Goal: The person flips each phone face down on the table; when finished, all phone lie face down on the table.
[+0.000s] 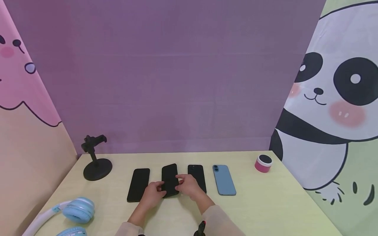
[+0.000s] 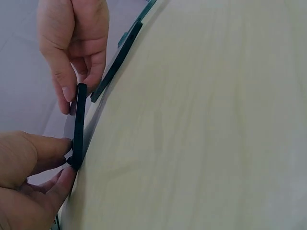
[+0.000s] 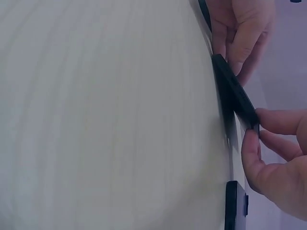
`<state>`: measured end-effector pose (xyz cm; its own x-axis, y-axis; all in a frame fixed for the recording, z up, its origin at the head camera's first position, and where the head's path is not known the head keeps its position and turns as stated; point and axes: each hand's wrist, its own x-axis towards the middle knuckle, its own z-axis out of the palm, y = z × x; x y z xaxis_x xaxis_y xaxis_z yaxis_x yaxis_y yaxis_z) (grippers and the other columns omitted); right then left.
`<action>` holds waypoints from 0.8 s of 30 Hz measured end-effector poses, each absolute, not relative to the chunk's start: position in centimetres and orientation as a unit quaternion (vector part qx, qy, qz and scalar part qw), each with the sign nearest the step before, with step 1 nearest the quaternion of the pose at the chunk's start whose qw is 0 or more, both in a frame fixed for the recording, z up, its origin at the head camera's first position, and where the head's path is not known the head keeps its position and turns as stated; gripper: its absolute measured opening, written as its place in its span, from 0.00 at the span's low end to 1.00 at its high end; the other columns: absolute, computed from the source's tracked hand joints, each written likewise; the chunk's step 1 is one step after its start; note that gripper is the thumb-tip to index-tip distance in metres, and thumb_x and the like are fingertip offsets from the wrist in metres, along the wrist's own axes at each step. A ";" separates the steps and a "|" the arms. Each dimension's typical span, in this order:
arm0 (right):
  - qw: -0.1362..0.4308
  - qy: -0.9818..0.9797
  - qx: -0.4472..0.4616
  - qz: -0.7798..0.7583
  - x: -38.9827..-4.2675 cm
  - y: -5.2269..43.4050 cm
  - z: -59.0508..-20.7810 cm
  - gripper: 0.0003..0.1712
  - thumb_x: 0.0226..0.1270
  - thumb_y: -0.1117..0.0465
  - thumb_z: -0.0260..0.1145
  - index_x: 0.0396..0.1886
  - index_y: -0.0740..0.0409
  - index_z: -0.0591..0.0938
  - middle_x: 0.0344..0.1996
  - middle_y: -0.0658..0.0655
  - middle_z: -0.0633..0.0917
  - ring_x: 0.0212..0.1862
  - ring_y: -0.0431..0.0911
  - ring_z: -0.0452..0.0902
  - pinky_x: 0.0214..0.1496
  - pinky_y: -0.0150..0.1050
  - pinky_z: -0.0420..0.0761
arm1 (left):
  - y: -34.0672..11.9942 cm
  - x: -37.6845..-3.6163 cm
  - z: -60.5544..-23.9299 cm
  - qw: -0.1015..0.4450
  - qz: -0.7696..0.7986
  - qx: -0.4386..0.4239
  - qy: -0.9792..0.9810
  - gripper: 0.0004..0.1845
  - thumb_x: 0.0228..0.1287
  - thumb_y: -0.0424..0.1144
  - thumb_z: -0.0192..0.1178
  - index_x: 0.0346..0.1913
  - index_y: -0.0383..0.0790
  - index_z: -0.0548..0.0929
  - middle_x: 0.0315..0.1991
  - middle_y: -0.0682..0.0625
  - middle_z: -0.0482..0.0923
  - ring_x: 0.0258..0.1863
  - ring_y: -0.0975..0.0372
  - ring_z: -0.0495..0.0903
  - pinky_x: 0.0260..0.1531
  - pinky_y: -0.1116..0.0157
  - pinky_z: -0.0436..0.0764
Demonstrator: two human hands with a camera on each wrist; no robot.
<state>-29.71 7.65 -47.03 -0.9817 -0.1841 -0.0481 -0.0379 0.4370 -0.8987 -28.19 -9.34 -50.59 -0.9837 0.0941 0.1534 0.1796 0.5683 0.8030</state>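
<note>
1. step in hand, as judged: lifting the second phone (image 1: 170, 180) of a row of four, tilted off the table (image 1: 265, 203) on its near edge.
2. lies between the leftmost black phone (image 1: 138, 184) at 9 o'clock and another black phone (image 1: 197, 177) at 3 o'clock; blue phone (image 1: 224, 180) further right.
3. left hand (image 1: 153, 195) pinching the near left corner, thumb and fingers closed on the edge.
4. right hand (image 1: 189, 186) clamped on the right edge, fingers curled round it.
5. next move probably calls for a firm two-sided hold, keeping clear of both neighbours.
</note>
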 end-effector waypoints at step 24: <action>0.142 0.744 -0.139 -0.638 -29.8 8.9 -45.3 0.33 0.55 0.73 0.64 0.62 0.67 0.65 0.43 0.68 0.73 0.39 0.50 0.76 0.45 0.45 0.75 | -8.9 -28.5 -50.0 0.031 -0.504 -0.129 -0.853 0.25 0.61 0.42 0.58 0.60 0.39 0.70 0.40 0.44 0.74 0.38 0.56 0.76 0.33 0.60 0.75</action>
